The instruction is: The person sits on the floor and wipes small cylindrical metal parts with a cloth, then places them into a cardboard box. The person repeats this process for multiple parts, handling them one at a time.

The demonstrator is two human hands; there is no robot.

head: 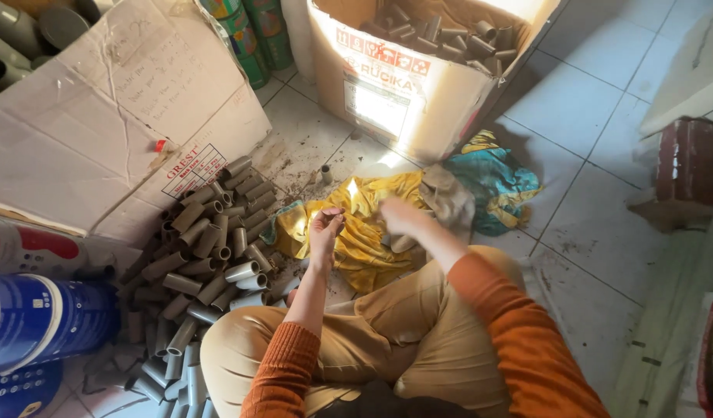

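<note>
— What sits at the far left?

— A blue drum [39,317] lies on its side at the frame's edge, with a flattened cardboard sheet [101,116] spread on the floor above it. Right of the drum, a heap of short grey pipe couplings [209,248] covers the white tiles, running from the cardboard's edge down beside the person's knee.

— And the hands?

— The left hand [325,228] is raised just right of the heap, above a yellow cloth [364,224]. Its fingers are pinched together around something small and dark; what it is I cannot tell. The right hand [403,217] is just beside it, also above the yellow cloth. It is blurred, and its fingers seem curled against a beige rag [449,197], though the grip is unclear. Both sleeves are orange, and the person sits cross-legged in tan trousers.

— Further right?

— One coupling [326,173] stands alone on the tiles above the cloth. Behind it, an open cardboard box [403,93] holds more grey couplings. A teal cloth [499,182] lies beside the rag, and a red brick [689,162] rests near the right edge.
</note>
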